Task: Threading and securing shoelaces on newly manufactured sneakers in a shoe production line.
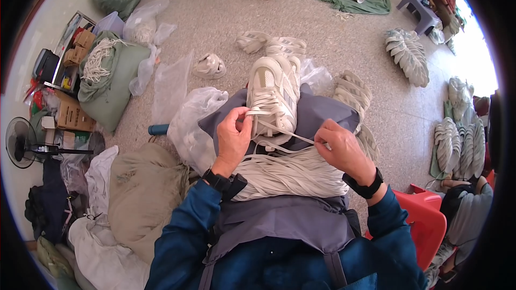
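A beige-and-white sneaker (291, 83) rests on my lap, toe pointing away from me, with laces crossing its front. My left hand (234, 135) is at the left of the laces, thumb and fingertips pinched on a shoelace. To the right, my right hand (341, 146) pinches a pale shoelace (293, 135) that runs taut from the shoe. Between my forearms a thick bundle of off-white laces (290, 177) lies across the grey apron (279, 215). Whether both hands hold the same lace is not plain.
More sneakers (286, 46) lie on the floor beyond, and a row of shoes (352, 94) stands at right. A red plastic stool (424, 215) is right of me. Sacks (145, 193) and a fan (21, 142) are at left. Another person (468, 220) sits at far right.
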The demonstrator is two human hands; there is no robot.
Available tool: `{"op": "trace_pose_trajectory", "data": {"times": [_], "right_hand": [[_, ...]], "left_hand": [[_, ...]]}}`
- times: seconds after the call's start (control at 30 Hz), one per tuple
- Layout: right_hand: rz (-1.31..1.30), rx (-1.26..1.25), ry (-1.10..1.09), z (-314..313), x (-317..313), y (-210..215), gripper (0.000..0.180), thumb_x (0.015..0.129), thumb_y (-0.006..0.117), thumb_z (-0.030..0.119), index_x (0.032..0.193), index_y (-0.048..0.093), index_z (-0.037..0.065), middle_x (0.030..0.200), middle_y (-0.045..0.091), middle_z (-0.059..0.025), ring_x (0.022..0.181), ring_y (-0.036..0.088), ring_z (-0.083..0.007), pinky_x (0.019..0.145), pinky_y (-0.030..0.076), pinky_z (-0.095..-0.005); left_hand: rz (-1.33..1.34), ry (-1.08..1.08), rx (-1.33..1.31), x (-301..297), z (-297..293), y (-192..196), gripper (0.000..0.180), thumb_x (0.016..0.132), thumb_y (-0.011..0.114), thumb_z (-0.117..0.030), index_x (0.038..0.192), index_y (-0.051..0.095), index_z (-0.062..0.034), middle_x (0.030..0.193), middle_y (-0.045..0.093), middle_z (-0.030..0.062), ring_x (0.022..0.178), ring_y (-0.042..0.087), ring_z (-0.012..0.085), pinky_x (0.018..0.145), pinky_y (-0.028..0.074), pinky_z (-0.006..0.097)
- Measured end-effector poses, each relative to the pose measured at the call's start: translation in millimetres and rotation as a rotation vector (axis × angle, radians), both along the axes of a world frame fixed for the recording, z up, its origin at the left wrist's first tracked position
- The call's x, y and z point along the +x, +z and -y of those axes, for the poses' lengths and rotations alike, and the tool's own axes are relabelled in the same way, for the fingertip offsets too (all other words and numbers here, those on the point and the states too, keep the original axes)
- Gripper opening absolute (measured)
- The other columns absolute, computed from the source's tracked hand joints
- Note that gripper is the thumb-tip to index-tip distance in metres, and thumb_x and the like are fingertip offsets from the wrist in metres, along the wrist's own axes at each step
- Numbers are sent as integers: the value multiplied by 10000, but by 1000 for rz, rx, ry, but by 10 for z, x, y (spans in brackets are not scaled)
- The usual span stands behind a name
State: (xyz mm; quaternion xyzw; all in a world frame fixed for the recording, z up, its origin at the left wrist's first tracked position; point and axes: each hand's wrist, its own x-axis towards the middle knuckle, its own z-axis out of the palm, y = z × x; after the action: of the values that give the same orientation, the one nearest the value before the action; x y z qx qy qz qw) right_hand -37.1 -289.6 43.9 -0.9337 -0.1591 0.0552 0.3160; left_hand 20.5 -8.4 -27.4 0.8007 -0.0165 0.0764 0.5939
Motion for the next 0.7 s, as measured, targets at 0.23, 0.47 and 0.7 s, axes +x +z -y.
{"op": "trace_pose_trajectory", "data": {"times": [0.23, 0.47, 0.7], "right_hand": [[312, 188, 30, -211, 54, -91, 108, 829, 677, 46, 933, 648, 51, 1012, 652, -101, 953, 614, -321, 855, 445, -409], [150, 398, -132, -452, 383, -337, 162, 885, 648, 56, 1038, 682, 17, 892, 687, -130, 824, 663, -322, 756, 477, -399], [31, 495, -90, -551, 487, -302, 141, 885, 666, 69, 984, 722, -14, 873, 682, -158, 763, 669, -344, 666, 516, -385]], "left_hand": [[-40, -16, 43, -21, -53, -92, 108, 947, 678, -69, 1015, 681, 15, 814, 700, 48, 639, 600, 67, 595, 492, 247], [-49, 8, -83, 23, 6, 8, 100, 1005, 582, -54, 1046, 646, 10, 790, 701, 66, 677, 655, 86, 612, 529, 257], [-30, 9, -15, -6, -23, 28, 184, 986, 625, -76, 1146, 602, 12, 821, 702, 93, 663, 660, 131, 616, 530, 279]]}}
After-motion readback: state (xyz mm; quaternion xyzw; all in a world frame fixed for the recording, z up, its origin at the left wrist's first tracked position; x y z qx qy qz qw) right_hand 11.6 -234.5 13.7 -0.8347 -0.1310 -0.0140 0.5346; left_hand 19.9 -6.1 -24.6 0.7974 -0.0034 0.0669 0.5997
